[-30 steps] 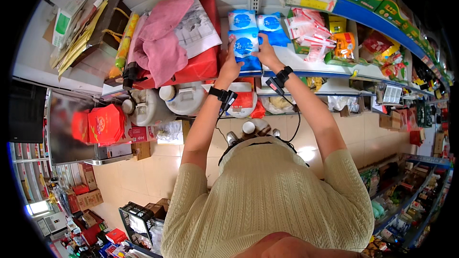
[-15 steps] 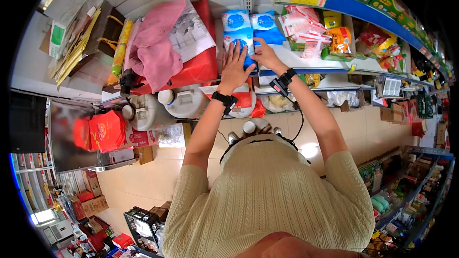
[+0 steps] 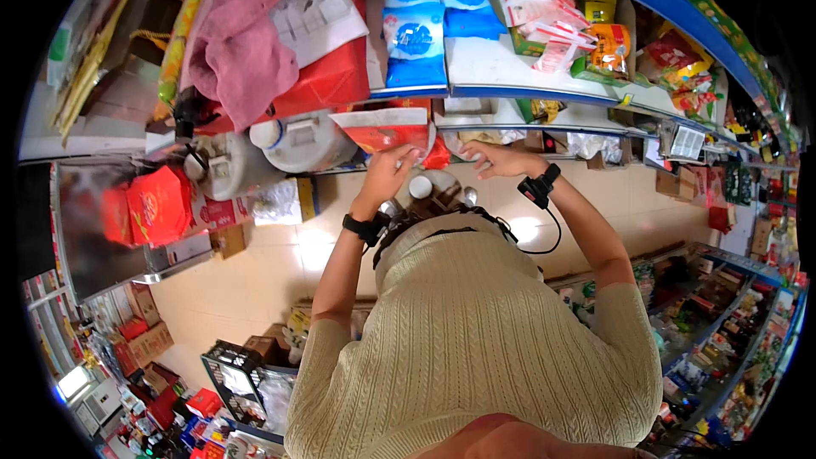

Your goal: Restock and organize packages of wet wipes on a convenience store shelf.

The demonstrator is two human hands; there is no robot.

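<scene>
At the front edge of the shelf point(image 3: 484, 68), the foremost blue packet point(image 3: 414, 42) now lies untouched; I see the left grip point(image 3: 388, 172) and right grip point(image 3: 503, 161) have drawn back, both released and empty, so handling has paused.

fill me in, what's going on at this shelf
A person's left hand and right hand are apart in front of the body, nearer it than the shelf edge, and neither seems to hold anything. The blue-and-white packets lie on the shelf, touched by neither hand. To their left is a pink cloth; to their right, red-and-white packets.
</scene>
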